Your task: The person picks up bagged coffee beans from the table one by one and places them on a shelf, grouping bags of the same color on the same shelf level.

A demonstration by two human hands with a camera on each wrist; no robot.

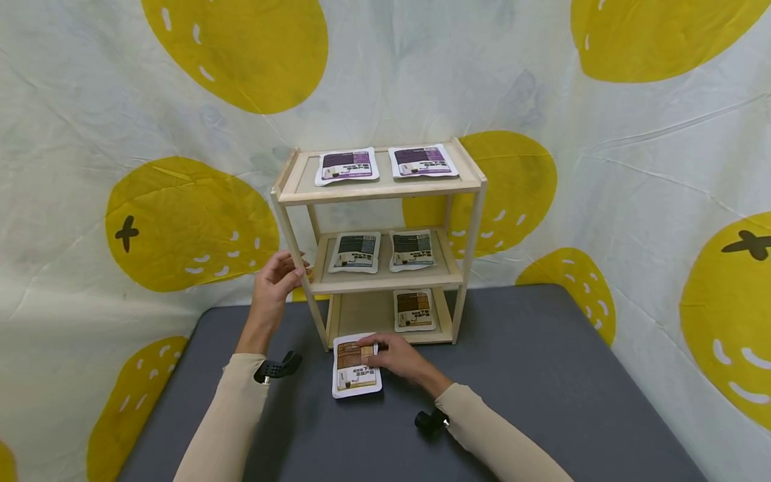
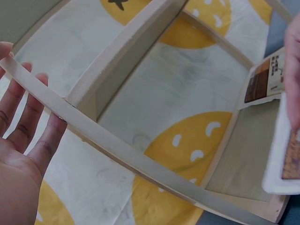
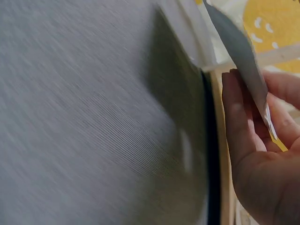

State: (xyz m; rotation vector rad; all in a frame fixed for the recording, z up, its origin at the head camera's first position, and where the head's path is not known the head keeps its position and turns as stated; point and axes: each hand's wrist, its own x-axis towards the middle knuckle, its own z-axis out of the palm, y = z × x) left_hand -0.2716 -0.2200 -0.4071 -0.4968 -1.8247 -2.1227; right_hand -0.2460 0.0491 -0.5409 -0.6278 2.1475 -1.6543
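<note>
A three-tier wooden shelf (image 1: 465,272) stands at the back of the grey table (image 1: 530,375). My right hand (image 1: 385,355) pinches a brown-labelled white packet (image 1: 352,375) that lies flat on the table, its far edge at the front of the bottom tier. In the right wrist view the packet (image 3: 239,51) sits between thumb and fingers of that hand (image 3: 253,140). My left hand (image 1: 277,278) rests against the shelf's left front post (image 2: 93,136), and its fingers (image 2: 28,117) lie straight along the wood. A second brown packet (image 1: 413,310) lies on the bottom tier's right half.
Two purple packets (image 1: 347,165) lie on the top tier and two dark grey ones (image 1: 355,252) on the middle tier. The left half of the bottom tier (image 1: 364,313) is bare. A white cloth with yellow shapes (image 1: 181,221) hangs close behind the shelf.
</note>
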